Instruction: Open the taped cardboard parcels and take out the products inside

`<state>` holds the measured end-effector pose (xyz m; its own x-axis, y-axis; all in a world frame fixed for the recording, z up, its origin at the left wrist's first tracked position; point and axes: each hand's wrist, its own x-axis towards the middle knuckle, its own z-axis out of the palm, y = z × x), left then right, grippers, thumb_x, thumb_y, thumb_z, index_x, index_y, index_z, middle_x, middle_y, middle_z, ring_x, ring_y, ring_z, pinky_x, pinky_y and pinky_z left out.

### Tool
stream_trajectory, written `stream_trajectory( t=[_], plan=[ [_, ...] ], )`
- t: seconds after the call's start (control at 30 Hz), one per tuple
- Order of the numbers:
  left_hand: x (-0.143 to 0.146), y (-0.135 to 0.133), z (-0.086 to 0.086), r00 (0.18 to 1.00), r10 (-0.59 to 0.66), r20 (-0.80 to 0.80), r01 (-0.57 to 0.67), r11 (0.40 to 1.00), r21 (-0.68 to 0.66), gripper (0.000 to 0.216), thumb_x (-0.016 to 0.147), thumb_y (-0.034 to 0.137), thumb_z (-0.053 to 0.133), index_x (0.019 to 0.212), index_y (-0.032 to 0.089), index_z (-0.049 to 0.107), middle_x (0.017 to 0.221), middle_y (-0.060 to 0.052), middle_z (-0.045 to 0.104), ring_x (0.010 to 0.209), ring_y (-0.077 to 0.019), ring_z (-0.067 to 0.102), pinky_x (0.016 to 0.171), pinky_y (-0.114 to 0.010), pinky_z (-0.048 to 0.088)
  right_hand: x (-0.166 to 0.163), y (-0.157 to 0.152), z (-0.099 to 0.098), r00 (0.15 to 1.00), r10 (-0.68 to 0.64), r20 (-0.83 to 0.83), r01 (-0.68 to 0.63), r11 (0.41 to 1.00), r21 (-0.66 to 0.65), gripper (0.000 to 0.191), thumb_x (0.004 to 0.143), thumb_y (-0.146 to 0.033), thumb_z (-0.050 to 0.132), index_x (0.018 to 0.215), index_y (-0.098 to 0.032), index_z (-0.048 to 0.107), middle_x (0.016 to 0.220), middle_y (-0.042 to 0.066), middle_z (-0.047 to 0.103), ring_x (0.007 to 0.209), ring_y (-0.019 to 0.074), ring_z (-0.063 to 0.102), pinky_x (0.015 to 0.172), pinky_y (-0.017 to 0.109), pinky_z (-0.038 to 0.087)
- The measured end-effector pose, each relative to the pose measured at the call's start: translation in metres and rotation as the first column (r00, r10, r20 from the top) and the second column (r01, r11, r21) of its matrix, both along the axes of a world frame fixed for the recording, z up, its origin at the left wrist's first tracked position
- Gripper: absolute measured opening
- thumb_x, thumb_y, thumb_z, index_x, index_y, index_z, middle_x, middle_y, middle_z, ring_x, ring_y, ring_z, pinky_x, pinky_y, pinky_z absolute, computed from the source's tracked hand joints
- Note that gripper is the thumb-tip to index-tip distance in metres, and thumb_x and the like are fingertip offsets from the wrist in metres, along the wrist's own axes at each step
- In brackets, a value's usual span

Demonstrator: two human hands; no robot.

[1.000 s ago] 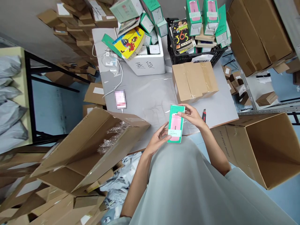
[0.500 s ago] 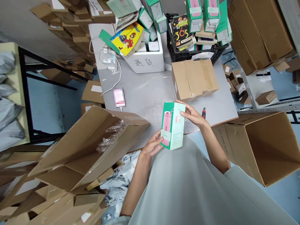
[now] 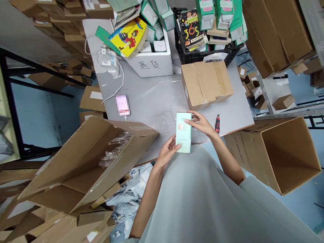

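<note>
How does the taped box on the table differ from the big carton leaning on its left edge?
The taped box is shut and sealed, sitting flat on the table. The big carton is larger, open and tilted, with clear plastic inside. Both are plain brown cardboard.

Single head-worn camera is looking forward and steeply down from above the person's chest. It is facing the grey worktop (image 3: 162,98), with the hands close below the lens. Stacked cartons are filling the far edge; an open carton (image 3: 278,152) is sitting at right.
</note>
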<state>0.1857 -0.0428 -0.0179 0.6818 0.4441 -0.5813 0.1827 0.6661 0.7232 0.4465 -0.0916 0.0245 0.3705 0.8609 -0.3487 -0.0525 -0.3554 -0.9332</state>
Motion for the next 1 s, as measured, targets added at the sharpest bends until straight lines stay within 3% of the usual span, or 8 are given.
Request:
stream_trajectory(
  t=[0.23,0.37,0.43,0.53,0.63,0.73,0.87,1.0],
  plan=[
    [-0.019,0.007,-0.009,0.991,0.05,0.124,-0.013,0.96,-0.278,0.069,0.085,0.062,0.096,0.135,0.018,0.079,0.133,-0.018,0.084,0.127,-0.0398,0.079,0.105,-0.05,0.067,0.014,-0.007,0.003,0.982,0.083,-0.17,-0.067,0.993,0.098,0.071,0.099,-0.06,0.081,0.161,-0.032,0.063,0.141,0.008,0.076,0.122,0.0248,0.074,0.103,0.04,0.067],
    [-0.031,0.01,-0.016,0.983,-0.006,0.183,0.078,0.917,-0.391,0.06,0.089,0.063,0.092,0.128,0.018,0.081,0.119,-0.017,0.087,0.109,-0.0362,0.084,0.093,-0.05,0.07,0.008,-0.004,0.006,0.953,0.158,-0.258,-0.127,0.983,0.135,0.069,0.095,-0.058,0.086,0.156,-0.033,0.065,0.148,0.008,0.074,0.135,0.0278,0.071,0.106,0.042,0.068],
    [-0.027,0.011,-0.013,0.985,-0.032,0.167,0.09,0.93,-0.356,0.063,0.087,0.064,0.093,0.131,0.02,0.081,0.124,-0.016,0.086,0.109,-0.035,0.084,0.094,-0.048,0.07,0.004,-0.002,0.005,0.949,0.153,-0.276,-0.128,0.986,0.107,0.066,0.095,-0.056,0.087,0.153,-0.032,0.066,0.146,0.008,0.075,0.13,0.0275,0.074,0.103,0.041,0.069],
    [-0.014,0.012,-0.003,0.994,-0.047,0.099,0.067,0.975,-0.21,0.074,0.085,0.062,0.097,0.144,0.022,0.077,0.14,-0.015,0.082,0.13,-0.0368,0.078,0.11,-0.048,0.064,0.001,0.0,-0.001,0.968,0.123,-0.22,-0.102,0.99,0.102,0.066,0.09,-0.054,0.092,0.147,-0.03,0.069,0.148,0.008,0.073,0.119,0.0249,0.077,0.103,0.041,0.069],
    [-0.002,0.013,0.003,0.995,-0.097,0.016,0.098,0.992,-0.08,0.085,0.082,0.055,0.1,0.156,0.026,0.069,0.158,-0.015,0.073,0.151,-0.0391,0.065,0.126,-0.052,0.054,0.002,0.001,-0.01,0.987,0.107,-0.123,-0.088,0.984,0.152,0.062,0.086,-0.054,0.095,0.138,-0.028,0.073,0.151,0.008,0.07,0.123,0.0247,0.075,0.113,0.042,0.065],
    [0.002,0.017,0.003,0.987,-0.158,-0.023,0.157,0.987,-0.042,0.089,0.082,0.052,0.101,0.16,0.029,0.065,0.17,-0.014,0.063,0.161,-0.0403,0.055,0.131,-0.055,0.048,0.004,0.0,-0.012,0.983,0.15,-0.103,-0.133,0.979,0.157,0.062,0.089,-0.057,0.092,0.139,-0.027,0.071,0.153,0.009,0.068,0.124,0.0256,0.076,0.11,0.042,0.067],
    [0.003,0.026,-0.002,0.984,-0.179,-0.015,0.178,0.984,-0.01,0.092,0.075,0.048,0.103,0.156,0.028,0.066,0.175,-0.015,0.057,0.162,-0.0415,0.053,0.13,-0.055,0.049,-0.005,-0.011,0.009,0.983,0.184,-0.011,-0.18,0.971,0.157,0.059,0.093,-0.053,0.088,0.143,-0.029,0.068,0.159,0.012,0.062,0.137,0.0298,0.071,0.1,0.04,0.07],
    [0.012,0.041,-0.001,0.999,-0.027,-0.017,0.03,0.987,0.158,0.098,0.06,0.046,0.109,0.148,0.027,0.068,0.17,-0.017,0.06,0.16,-0.0432,0.054,0.128,-0.056,0.051,-0.03,-0.037,0.039,0.928,0.183,0.324,-0.248,0.953,0.172,0.038,0.102,-0.035,0.079,0.139,-0.033,0.071,0.17,0.012,0.054,0.154,0.0319,0.061,0.114,0.048,0.066]
  ],
)
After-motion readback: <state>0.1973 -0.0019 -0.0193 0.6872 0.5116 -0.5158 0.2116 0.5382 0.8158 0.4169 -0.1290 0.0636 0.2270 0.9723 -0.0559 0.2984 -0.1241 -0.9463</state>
